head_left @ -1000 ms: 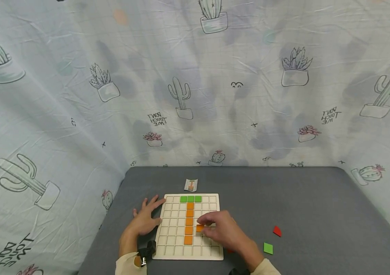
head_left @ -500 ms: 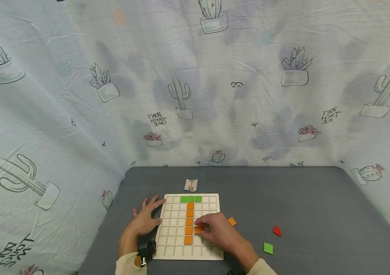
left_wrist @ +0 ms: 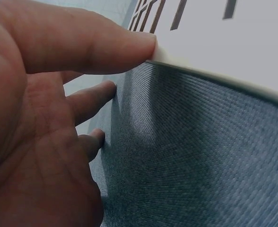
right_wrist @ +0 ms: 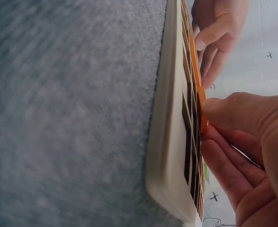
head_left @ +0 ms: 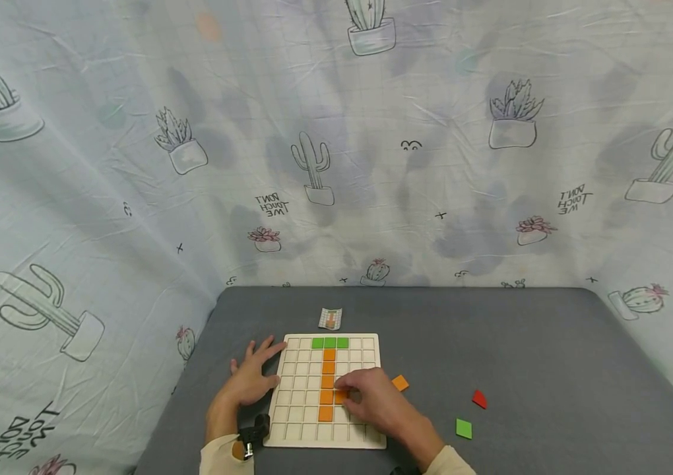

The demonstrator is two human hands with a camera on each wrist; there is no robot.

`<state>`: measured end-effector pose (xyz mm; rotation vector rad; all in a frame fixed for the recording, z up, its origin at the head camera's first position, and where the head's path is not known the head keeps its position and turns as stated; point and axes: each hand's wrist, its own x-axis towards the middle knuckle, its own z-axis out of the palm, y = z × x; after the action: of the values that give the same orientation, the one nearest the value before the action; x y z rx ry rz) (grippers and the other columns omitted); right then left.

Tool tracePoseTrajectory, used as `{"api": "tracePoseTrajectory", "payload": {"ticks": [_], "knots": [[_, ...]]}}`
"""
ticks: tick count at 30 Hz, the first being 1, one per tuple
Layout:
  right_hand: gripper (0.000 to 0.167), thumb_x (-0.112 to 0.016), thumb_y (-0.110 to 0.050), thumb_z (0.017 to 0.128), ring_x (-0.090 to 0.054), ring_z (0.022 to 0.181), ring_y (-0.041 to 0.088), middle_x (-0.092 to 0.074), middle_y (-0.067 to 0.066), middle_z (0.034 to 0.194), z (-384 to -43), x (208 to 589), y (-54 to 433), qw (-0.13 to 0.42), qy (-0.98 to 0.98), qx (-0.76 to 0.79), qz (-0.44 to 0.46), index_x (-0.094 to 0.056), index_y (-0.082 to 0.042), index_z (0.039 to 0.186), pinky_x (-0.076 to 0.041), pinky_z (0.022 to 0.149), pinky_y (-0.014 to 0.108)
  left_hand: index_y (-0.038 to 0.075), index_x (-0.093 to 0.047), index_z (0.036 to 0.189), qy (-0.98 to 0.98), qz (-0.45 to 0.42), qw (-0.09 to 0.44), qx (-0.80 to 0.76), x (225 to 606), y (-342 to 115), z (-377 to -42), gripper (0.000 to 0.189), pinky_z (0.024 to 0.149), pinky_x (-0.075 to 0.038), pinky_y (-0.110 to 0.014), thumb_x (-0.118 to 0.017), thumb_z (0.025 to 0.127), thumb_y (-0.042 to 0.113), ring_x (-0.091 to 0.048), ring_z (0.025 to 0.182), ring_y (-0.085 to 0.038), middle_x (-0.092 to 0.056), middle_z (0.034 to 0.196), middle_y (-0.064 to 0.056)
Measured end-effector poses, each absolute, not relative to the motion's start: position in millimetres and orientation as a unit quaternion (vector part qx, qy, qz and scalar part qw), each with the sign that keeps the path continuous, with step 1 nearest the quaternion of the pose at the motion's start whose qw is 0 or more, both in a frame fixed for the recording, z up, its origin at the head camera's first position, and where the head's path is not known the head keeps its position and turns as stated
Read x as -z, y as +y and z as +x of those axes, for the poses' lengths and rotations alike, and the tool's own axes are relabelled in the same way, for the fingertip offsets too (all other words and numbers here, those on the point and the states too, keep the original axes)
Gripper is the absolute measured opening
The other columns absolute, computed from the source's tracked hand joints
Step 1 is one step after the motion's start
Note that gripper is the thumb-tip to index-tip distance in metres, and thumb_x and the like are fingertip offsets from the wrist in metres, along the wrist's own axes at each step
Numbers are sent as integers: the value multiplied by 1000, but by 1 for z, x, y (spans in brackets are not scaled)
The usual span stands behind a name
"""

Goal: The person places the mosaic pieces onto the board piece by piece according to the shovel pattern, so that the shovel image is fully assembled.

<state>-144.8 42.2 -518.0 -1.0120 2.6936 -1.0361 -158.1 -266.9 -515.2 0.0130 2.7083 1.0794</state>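
A pale gridded board (head_left: 293, 414) lies on the table, with three green tiles (head_left: 330, 343) in its top row and a column of orange square tiles (head_left: 327, 381) below them. My right hand (head_left: 377, 397) pinches another orange square tile (head_left: 340, 397) between thumb and fingers, at the cell just right of the column. In the right wrist view this tile (right_wrist: 204, 116) sits right at the board's surface. My left hand (head_left: 249, 381) is spread by the board's left side; in the left wrist view its thumb (left_wrist: 96, 45) touches the board's edge.
Beside the board on the right lies a loose orange tile (head_left: 400, 382). Farther right are a red piece with a curved side (head_left: 480, 399) and a green square tile (head_left: 464, 428). A small printed pattern card (head_left: 330, 319) lies behind the board on the grey table (head_left: 526, 349).
My right hand has moved slightly left and down, bringing the pinched orange tile up against the column. The loose orange tile beside the board has come into sight. My left hand stays put.
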Motion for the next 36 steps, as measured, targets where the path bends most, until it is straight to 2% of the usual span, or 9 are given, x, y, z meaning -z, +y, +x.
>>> {"api": "tracePoseTrajectory", "payload": {"ticks": [5,10,14,20,27,36], "knots": [[30,-85,-5,91,-78,113,12,-84,-3,118,-145,518,45,29,878,342,-335,-84,-11,121,-64,98,34,18,-54,163,922,8,113,-371,515,-268,-159,73,119,12,-88,-73,95,2,3,167,-58,-24,181,-22],[31,-82,-2,91,-79,107,11,-84,0,116,-146,518,52,14,867,369,-335,-84,-10,120,-65,91,32,18,-55,163,924,10,108,-367,515,-268,-158,73,119,12,-88,-73,94,1,2,167,-58,-25,181,-22],[28,-83,-4,92,-79,102,12,-84,1,115,-146,516,58,31,859,399,-320,-85,-10,120,-65,88,32,18,-56,162,926,10,101,-364,515,-267,-157,72,119,12,-88,-74,94,2,1,167,-58,-26,180,-22],[28,-83,-6,94,-80,103,18,-84,4,119,-143,512,70,47,847,427,-313,-84,-9,122,-67,90,39,17,-56,162,926,8,100,-365,517,-267,-157,73,120,12,-87,-74,93,1,1,167,-58,-27,180,-22],[27,-82,-8,96,-81,103,24,-83,5,120,-139,507,85,25,843,429,-324,-83,-10,123,-66,89,40,15,-56,161,920,14,104,-377,518,-268,-157,72,118,16,-88,-71,93,0,3,166,-59,-24,180,-24],[28,-84,-7,94,-81,99,23,-83,6,117,-137,503,105,5,847,434,-307,-83,-9,121,-67,88,43,16,-55,162,920,14,107,-378,519,-270,-157,73,118,15,-88,-71,93,1,4,166,-59,-24,181,-23]]}}
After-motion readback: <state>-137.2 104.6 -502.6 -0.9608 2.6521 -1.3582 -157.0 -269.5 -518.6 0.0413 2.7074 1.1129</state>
